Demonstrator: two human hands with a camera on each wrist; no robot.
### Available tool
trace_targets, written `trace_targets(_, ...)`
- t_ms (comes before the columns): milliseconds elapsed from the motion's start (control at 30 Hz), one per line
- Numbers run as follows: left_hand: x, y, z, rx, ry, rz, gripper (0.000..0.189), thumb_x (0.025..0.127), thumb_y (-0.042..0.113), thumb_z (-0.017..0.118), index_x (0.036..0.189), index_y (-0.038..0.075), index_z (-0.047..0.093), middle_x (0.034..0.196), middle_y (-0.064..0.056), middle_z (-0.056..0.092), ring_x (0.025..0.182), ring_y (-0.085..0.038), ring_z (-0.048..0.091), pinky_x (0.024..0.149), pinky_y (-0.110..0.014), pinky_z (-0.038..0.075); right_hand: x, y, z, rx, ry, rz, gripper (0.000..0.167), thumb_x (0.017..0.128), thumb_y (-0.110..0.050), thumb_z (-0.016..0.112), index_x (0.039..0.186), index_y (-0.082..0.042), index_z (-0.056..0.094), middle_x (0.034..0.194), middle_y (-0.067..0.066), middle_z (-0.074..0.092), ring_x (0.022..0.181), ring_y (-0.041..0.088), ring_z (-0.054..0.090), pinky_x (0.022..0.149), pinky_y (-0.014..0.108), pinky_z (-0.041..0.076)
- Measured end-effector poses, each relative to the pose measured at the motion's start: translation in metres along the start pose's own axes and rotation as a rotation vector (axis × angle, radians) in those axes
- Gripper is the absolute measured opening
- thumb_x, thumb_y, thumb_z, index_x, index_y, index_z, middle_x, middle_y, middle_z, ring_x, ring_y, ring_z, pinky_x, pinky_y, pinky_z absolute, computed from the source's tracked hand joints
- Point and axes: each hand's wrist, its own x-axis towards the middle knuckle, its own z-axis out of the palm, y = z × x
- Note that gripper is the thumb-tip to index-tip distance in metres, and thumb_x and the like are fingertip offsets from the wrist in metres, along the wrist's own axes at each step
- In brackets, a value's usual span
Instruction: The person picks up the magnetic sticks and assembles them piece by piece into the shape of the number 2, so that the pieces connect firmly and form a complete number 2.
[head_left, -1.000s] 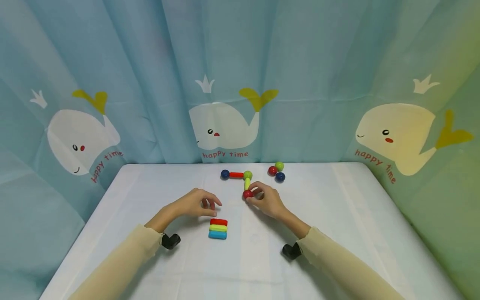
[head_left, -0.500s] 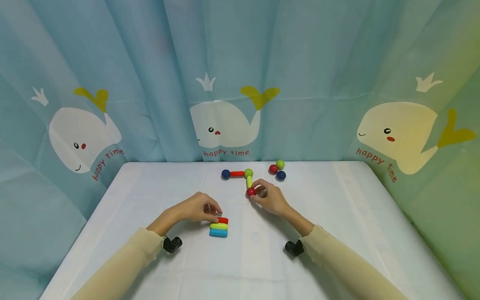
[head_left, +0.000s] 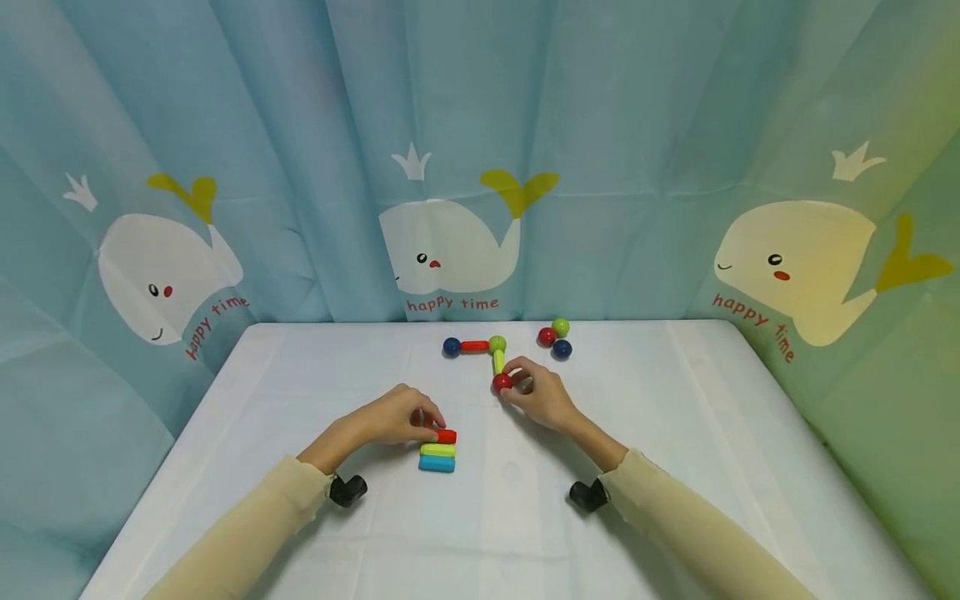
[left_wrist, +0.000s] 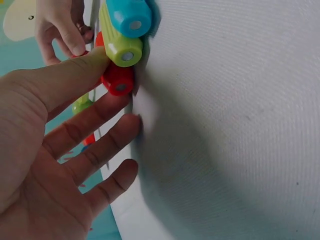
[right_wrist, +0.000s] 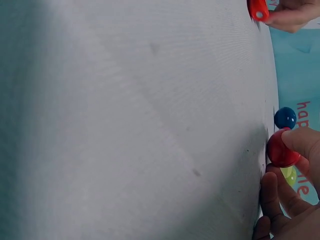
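My left hand [head_left: 401, 415] pinches a red magnetic stick [head_left: 447, 436] between thumb and fingers; the left wrist view shows its round metal end. Beside it lie a yellow-green stick [head_left: 438, 450] and a blue stick [head_left: 437, 463], side by side. With thumb and index finger, my right hand [head_left: 542, 395] holds a red ball [head_left: 502, 382]. That ball sits at the near end of another yellow-green stick [head_left: 498, 362], whose far end meets a green ball [head_left: 497, 343]. From there a second red stick [head_left: 474, 346] runs left to a dark blue ball [head_left: 452, 347].
Near the back edge of the white table [head_left: 637, 400], right of the joined pieces, sit a loose red ball [head_left: 547, 337], green ball [head_left: 560, 327] and dark blue ball [head_left: 562, 349]. A curtain [head_left: 615, 250] with whale prints hangs behind the table.
My left hand has come down onto the red stick, pinched it and drawn it slightly away from the yellow-green one. My right hand and its ball have shifted a little to the right.
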Motion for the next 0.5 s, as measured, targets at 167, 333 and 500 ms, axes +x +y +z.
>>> trace_targets(167,0.0024,-0.002,0.0028,0.032,0.031,0.014,0.015,0.094,0.018,0.077,0.107,0.011,0.079,0.082,0.009,0.066,0.073,-0.009,0.054,0.067,-0.024,0.049,-0.0009,0.0005,0.0001,0.0,0.004,-0.006,0.028,0.093,-0.009,0.075,0.119,-0.009,0.063,0.11,0.013,0.073,0.08,0.021,0.062,0.072,0.031,0.054)
trace_targets(333,0.0044,-0.003,0.0033,0.028,0.044,0.005,0.015,0.091,0.018,0.081,0.104,0.012,0.08,0.082,0.01,0.065,0.073,-0.008,0.054,0.068,-0.024,0.048,-0.0013,0.0017,0.0014,-0.007,0.01,-0.01,0.028,0.093,-0.009,0.075,0.119,-0.01,0.063,0.11,0.013,0.073,0.081,0.021,0.062,0.073,0.032,0.055)
trace_targets(500,0.0061,-0.0054,0.004,0.03,0.056,0.003,0.012,0.09,0.019,0.082,0.101,0.013,0.081,0.082,0.011,0.065,0.073,-0.007,0.054,0.068,-0.024,0.049,-0.0014,0.0018,0.0023,-0.007,0.011,-0.002,0.028,0.093,-0.009,0.074,0.119,-0.01,0.063,0.11,0.012,0.073,0.082,0.021,0.063,0.073,0.032,0.056)
